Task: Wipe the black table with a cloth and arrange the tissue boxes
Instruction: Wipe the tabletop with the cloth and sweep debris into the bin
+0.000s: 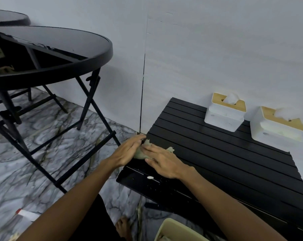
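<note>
Mid-frame, the left hand (128, 152) and right hand (164, 164) lie spread, fingers nearly straight, on a greenish cloth (139, 153) at the black slatted worktop's (216, 162) left edge (the left perhaps cupping it), while a tissue box (223, 117) and a second tissue box (276, 131) stand right of centre, by the wall.

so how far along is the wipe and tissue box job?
Done: nothing clearly finished. In hand: left hand and right hand press flat on the cloth at one end of the black table. Left: white specks lie on its near edge; one tissue box and the other tissue box sit apart by the wall, unaligned.
</note>
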{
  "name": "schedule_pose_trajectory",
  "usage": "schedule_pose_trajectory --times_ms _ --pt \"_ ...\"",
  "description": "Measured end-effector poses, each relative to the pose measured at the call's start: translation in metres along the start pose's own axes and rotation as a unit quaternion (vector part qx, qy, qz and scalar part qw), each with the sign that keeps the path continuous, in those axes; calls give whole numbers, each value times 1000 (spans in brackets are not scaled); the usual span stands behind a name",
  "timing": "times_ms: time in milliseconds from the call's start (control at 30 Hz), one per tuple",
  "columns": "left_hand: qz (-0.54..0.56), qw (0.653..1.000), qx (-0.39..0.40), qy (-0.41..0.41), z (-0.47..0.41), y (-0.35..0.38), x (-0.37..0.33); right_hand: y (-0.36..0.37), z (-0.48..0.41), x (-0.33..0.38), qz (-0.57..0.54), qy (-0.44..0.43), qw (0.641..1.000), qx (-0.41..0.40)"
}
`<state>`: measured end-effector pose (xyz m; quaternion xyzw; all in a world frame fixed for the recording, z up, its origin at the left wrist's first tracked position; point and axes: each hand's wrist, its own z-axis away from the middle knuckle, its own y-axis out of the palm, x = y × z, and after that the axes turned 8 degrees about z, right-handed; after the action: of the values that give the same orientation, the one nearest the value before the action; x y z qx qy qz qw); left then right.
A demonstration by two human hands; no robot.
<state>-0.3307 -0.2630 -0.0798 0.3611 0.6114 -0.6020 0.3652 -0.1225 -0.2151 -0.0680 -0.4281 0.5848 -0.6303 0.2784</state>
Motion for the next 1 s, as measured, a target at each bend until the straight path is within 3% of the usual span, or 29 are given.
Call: schedule_pose_trajectory --times_ms 67,233,367,500,667,733,867,1000 --pt "-22 1000 15 4 0 2 0 -4 8 2 -36 -8 999 7" --pt "19 999 7 -33 2 2 -3 -2 9 14 -91 108 988 -53" --pt "45 997 23 -52 2 -1 -9 10 1 29 -43 66 997 -22" --pt "59 995 48 -70 3 -4 -15 4 1 34 -60 -25 998 8" --pt "96 989 70 -91 3 -10 -18 -1 11 32 -89 -67 990 80" --pt "103 987 73 -96 4 -9 -18 -8 15 30 -115 -60 987 93" --pt "114 986 74 -97 2 -7 -17 -18 15 35 -133 37 990 11" --pt "107 988 63 -91 0 -6 -15 -2 14 52 -33 -16 999 36"
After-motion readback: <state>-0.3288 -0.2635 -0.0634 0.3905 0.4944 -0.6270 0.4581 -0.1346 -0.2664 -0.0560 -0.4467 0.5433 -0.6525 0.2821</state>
